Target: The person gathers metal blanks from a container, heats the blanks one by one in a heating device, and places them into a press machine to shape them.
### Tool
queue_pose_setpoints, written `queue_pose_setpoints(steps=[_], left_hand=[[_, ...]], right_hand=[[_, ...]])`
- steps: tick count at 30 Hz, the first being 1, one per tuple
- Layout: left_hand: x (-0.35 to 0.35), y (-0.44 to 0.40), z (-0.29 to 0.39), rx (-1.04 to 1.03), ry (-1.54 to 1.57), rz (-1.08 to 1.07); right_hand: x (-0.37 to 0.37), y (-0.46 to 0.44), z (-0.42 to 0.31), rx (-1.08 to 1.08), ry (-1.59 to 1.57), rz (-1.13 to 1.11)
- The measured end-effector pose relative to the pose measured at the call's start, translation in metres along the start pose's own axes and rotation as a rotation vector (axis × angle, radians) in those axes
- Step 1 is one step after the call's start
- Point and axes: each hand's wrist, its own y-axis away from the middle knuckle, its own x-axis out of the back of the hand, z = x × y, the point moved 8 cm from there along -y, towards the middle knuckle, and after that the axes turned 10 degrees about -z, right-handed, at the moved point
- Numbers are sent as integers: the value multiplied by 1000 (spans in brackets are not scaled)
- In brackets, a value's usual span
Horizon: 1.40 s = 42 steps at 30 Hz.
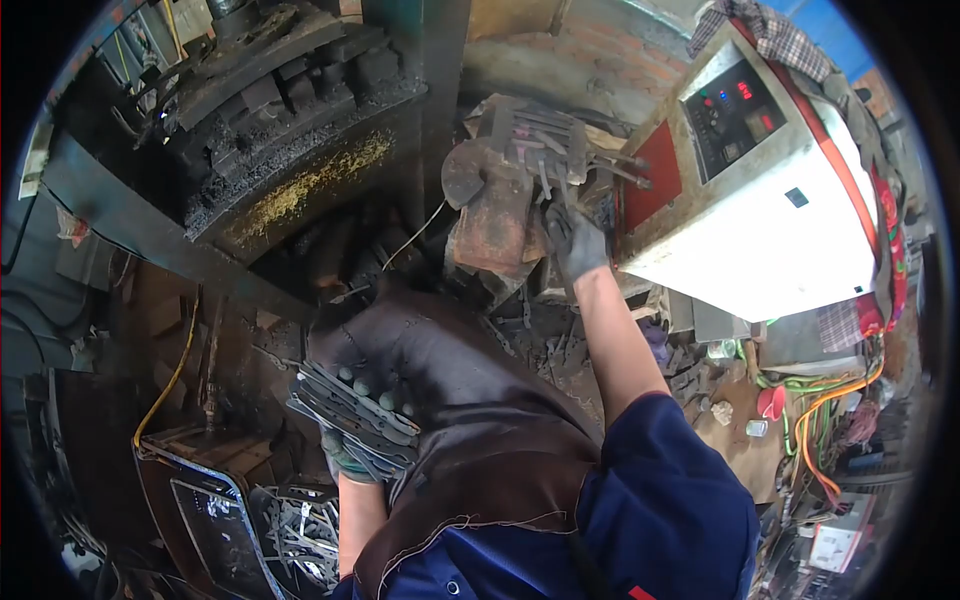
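Observation:
My left hand (350, 455), in a green-grey glove, is closed around a stack of flat dark metal strips (352, 418) in front of my apron. Its fingertips curl over the top edge of the stack. My right hand (577, 243), in a dark grey glove, reaches forward with its fingers closed at the near end of a metal strip (563, 190). That strip points into a heating fixture (535, 140), where several bars lie side by side with a faint pinkish glow. A worn reddish block (492, 235) supports the fixture, left of my right hand.
A white control cabinet (755, 235) with a red digital display (738, 100) stands close on the right. At the upper left is a heavy press (300, 90) with dark scale and yellowish flakes on its bed. Metal pieces (303, 530) lie in a bin at lower left.

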Motion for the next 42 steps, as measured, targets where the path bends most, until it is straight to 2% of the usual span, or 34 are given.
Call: queue_pose_setpoints(steps=[1,3,7,9,10,11,12,13,14,16,19,20,21,22,23,25,27,28,29,30,31,32,33,35,36,37,38,40,42], left_hand=[[1,0,0,0,2,0],[-2,-2,1,9,-18,-32],[-10,-11,1,-47,-35,-18],[-4,-8,2,13,116,135],[5,-3,0,25,215,239],[4,-5,5,-16,186,241],[-5,-12,3,5,171,148],[-13,-17,0,36,162,53],[-13,-19,2,23,154,51],[-17,-22,1,30,120,-5],[-15,-21,2,20,202,17],[-13,-19,4,39,157,47],[-15,-18,6,29,158,47],[-18,-19,7,24,151,22],[-21,-20,7,16,144,-4],[-21,-18,12,-13,144,-28],[6,-2,3,90,205,356],[-10,-19,5,29,131,59],[-16,-17,-1,136,18,49],[-6,-14,1,118,45,60],[-3,-16,0,97,70,71],[-2,-9,0,3,134,150],[-5,-8,2,-15,47,92],[-14,-15,2,-25,24,-27],[-15,-14,3,-24,27,-26],[-16,-16,4,-30,46,-20],[-16,-14,3,-30,64,-7],[-15,-12,1,-21,59,11],[-15,-15,2,-16,36,-3]], right_hand=[[-5,-6,-6,-14,-29,23],[-3,-3,7,-302,-446,278],[-44,-1,-8,-316,-329,167],[-115,-17,-36,-193,7,-28],[-177,-22,-65,-114,-16,-184],[-226,-33,-74,-115,-5,-334],[-275,-36,-91,-79,-56,-438],[-317,-45,-96,-122,-27,-491],[-353,-49,-104,-169,-7,-516],[-415,-53,-110,-258,-101,-708],[-440,-65,-102,-313,-244,-621],[-430,-58,-94,-331,-395,-552],[-413,-39,-100,-253,-349,-561],[-390,-13,-115,-127,-230,-661],[-370,4,-117,-63,-161,-609],[-356,57,-122,-89,22,-610],[-407,117,-138,-18,37,-892],[-441,148,-149,-75,-29,-1206],[-457,170,-160,143,-248,-1386],[-463,178,-149,90,-604,-1397],[-444,166,-140,103,-583,-1366],[-415,137,-126,59,-424,-1185],[-382,109,-111,16,-274,-1006],[-275,51,-57,-178,-181,-468],[-210,23,-10,-377,-194,-151],[-182,-7,5,-377,-191,-157],[-146,-31,24,-351,-500,5],[-115,-34,27,-316,-809,192],[-102,-42,13,-281,-585,209]])
